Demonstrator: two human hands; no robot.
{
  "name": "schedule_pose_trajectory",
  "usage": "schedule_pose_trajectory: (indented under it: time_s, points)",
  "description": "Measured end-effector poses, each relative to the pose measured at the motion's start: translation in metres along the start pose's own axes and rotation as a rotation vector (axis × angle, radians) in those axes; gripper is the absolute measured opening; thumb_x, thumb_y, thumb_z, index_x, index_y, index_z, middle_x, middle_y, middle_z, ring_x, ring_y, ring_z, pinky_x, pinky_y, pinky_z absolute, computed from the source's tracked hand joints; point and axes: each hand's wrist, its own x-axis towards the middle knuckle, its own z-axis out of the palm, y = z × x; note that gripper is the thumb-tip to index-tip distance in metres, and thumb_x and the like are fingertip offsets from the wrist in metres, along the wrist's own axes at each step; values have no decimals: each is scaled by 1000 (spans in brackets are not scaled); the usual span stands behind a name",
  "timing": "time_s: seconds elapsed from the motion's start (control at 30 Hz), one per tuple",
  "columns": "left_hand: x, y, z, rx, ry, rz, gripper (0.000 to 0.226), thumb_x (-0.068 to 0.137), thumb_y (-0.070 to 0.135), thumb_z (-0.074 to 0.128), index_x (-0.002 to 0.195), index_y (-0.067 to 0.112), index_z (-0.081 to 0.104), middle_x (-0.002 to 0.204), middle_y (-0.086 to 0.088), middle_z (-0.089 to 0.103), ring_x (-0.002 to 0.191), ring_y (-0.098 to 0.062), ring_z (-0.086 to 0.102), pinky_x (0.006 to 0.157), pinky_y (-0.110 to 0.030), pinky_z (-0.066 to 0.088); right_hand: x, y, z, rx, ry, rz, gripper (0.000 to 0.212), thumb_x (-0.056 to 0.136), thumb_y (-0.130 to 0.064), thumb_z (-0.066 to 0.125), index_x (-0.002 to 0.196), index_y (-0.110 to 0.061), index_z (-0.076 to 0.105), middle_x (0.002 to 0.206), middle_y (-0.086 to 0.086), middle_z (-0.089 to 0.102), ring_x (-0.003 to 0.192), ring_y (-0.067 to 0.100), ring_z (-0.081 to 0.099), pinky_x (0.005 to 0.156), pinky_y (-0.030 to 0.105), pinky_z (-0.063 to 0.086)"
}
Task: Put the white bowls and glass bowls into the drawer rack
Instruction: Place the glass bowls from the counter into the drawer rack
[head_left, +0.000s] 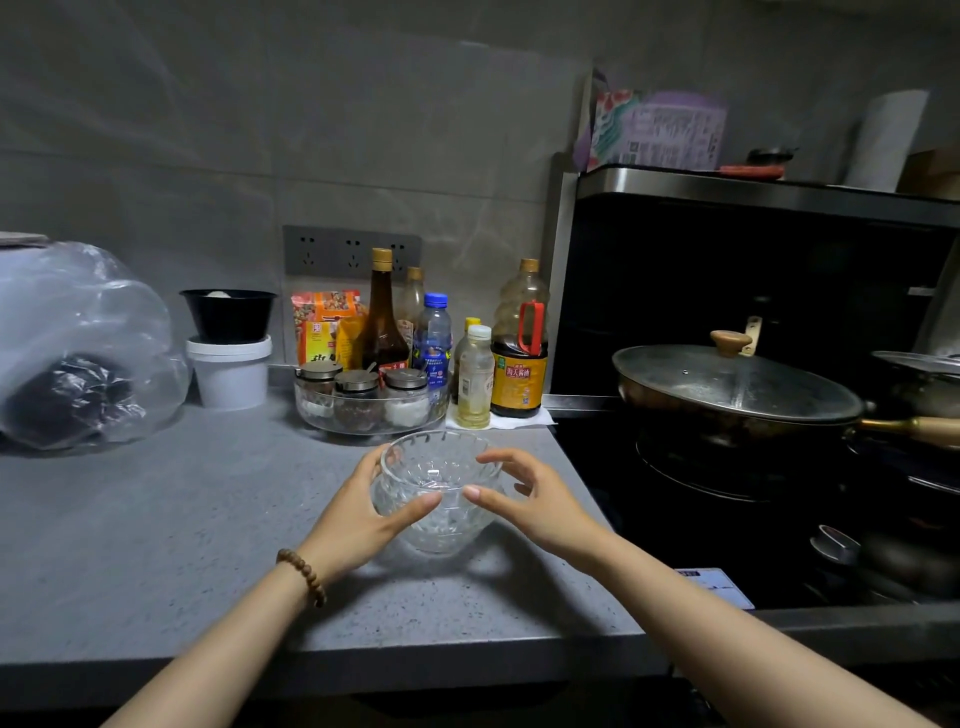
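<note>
"Where have the glass bowls (441, 525) got to?"

"On the grey countertop (182, 519), near its front right corner, just beside the stove (727, 519). It looks like two nested, one inside the other, though with clear glass I wouldn't swear to it."

"And the hands?"

"Apart, one on each side. The left hand (363, 512), the one with the beaded bracelet (304, 574), is wrapped round the left wall: thumb across the near face, fingers showing through the glass behind. The right hand (535, 499) is curved and half spread at the right side. Its thumb tip seems to be against the front and its fingers over the rim — whether it's truly gripping, I can't tell."

"How should the lift go?"

"I'd get both palms low on the outer bowl, not just on the rim of the inner one, so the pair comes up as one and doesn't rattle or slip apart. Lift straight up and level, keeping away from the lidded pan (727, 384) on the right and the tray of spice jars (311, 410) behind. Cut glass is likely slick — so firm and slow."

"And the drawer rack?"

"Not in sight from here, and I can't see any white bowls either."
</note>
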Motion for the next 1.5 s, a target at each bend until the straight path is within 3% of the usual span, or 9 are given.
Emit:
schedule_pose_trajectory:
  time_s: [0.2, 0.4, 0.57, 0.63, 0.73, 0.9, 1.07, 1.4, 1.5]
  points:
    - [2, 21, 3, -33, 77, 62, 103, 51, 78, 64, 138, 36, 28, 146, 8, 37, 125, -5, 34, 101, -29, 30, -7, -15, -13, 118, 86, -51, 39, 72, -42, 74, 106, -26, 62, 123, -13, 57, 128, 13, 47, 104, 25, 34]
    - [0, 63, 25, -201, 96, 97, 116, 42, 87, 58, 140, 32, 25, 149, -2, 36, 134, -16, 36, 109, -34, 31, -23, -34, -42, 262, 201, -91, 27, 73, -30, 77, 88, -15, 60, 109, 2, 69, 111, 20, 63, 99, 36, 49]
    - [-5, 101, 56, -379, -14, 145, 112, 45, 81, 62, 140, 43, 18, 147, 7, 33, 134, -17, 37, 96, -25, 42, -52, -39, -79, 351, 230, -77, 21, 76, -29, 74, 77, -16, 57, 77, -6, 71, 77, -1, 67, 76, 17, 53]
    - [-10, 115, 74, -467, -78, 167, 105, 45, 79, 66, 134, 55, 17, 154, 6, 21, 137, -17, 32, 101, -36, 45, -68, -36, -94, 368, 233, -34, 30, 72, -41, 72, 77, -16, 57, 79, -5, 69, 81, 3, 65, 83, 25, 54]
    - [-19, 134, 106, -574, -115, 207, 96, 46, 74, 70, 127, 63, 19, 157, 9, 13, 124, -3, 43, 75, -17, 55, -94, -28, -120, 353, 230, 39, 56, 61, -59, 68, 86, -10, 59, 94, 5, 69, 98, 13, 64, 94, 34, 51]
    - [-30, 160, 171, -710, -269, 154, 107, 41, 78, 69, 134, 44, 27, 132, 15, 46, 95, 14, 60, 71, -17, 56, -142, -10, -169, 168, 254, 108, 58, 68, -65, 58, 91, -12, 65, 106, 3, 70, 108, 13, 62, 101, 31, 45]
    - [-45, 181, 241, -747, -468, 3, 93, 55, 70, 61, 135, 31, 34, 130, 2, 54, 94, -11, 68, 70, -20, 57, -191, 6, -215, 98, 263, 67, 38, 79, -49, 53, 84, -17, 73, 92, -8, 74, 93, -3, 64, 82, 5, 42]
    - [-82, 190, 374, -689, -841, -224, 106, 38, 88, 59, 128, 34, 43, 117, 8, 62, 88, -20, 72, 75, -28, 58, -278, 68, -279, 107, 256, 229, 22, 83, -30, 61, 93, -18, 76, 94, 4, 77, 92, 14, 72, 79, 16, 53]
    - [-91, 179, 408, -646, -951, -297, 105, 45, 86, 57, 131, 28, 39, 117, -1, 63, 86, -22, 73, 76, -30, 58, -296, 97, -289, 104, 262, 333, 26, 81, -34, 65, 94, -15, 75, 96, 9, 76, 94, 20, 72, 84, 30, 56]
